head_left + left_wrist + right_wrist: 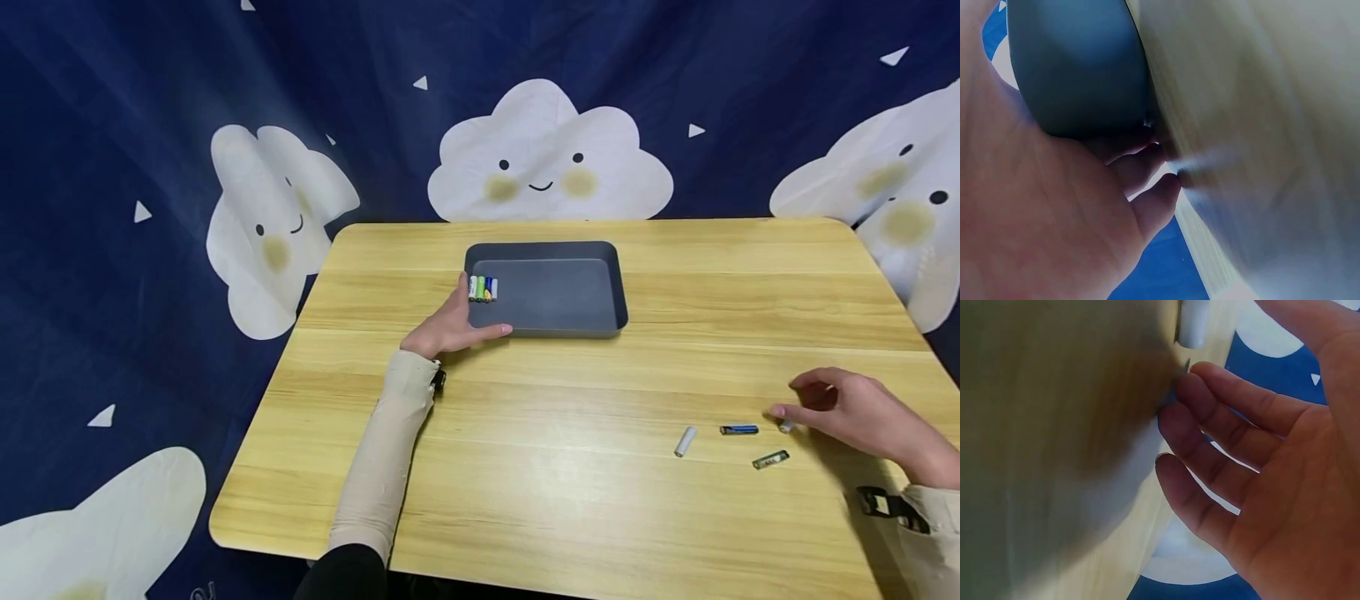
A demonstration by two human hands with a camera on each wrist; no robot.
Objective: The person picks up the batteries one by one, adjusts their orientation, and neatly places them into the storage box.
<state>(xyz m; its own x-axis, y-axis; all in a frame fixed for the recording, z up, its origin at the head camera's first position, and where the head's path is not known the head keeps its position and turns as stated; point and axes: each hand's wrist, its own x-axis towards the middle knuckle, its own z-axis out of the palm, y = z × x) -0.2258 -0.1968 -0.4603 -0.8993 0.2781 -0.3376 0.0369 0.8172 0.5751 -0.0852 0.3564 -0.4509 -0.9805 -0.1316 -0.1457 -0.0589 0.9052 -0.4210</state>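
Note:
A dark grey tray (pixel 555 332) lies toward the back of the table. Several batteries (pixel 481 288) stand side by side along its left wall. My left hand (pixel 450 327) rests on the tray's front left corner, thumb along the front wall and fingers against the left side. In the left wrist view those fingers (pixel 1141 169) reach low beside the tray. At the right, my right hand (pixel 851 414) hovers with bent, parted fingers over a pale battery (pixel 785 426), partly hidden by the thumb. The right wrist view shows a battery (pixel 1194 324) just beyond the fingertips.
Left of the right hand lie a white battery (pixel 685 442), a blue battery (pixel 738 430) and a dark battery (pixel 770 459). The wooden table (pixel 540 467) has rounded corners. Behind it hangs a blue curtain (pixel 375 50) with cloud prints.

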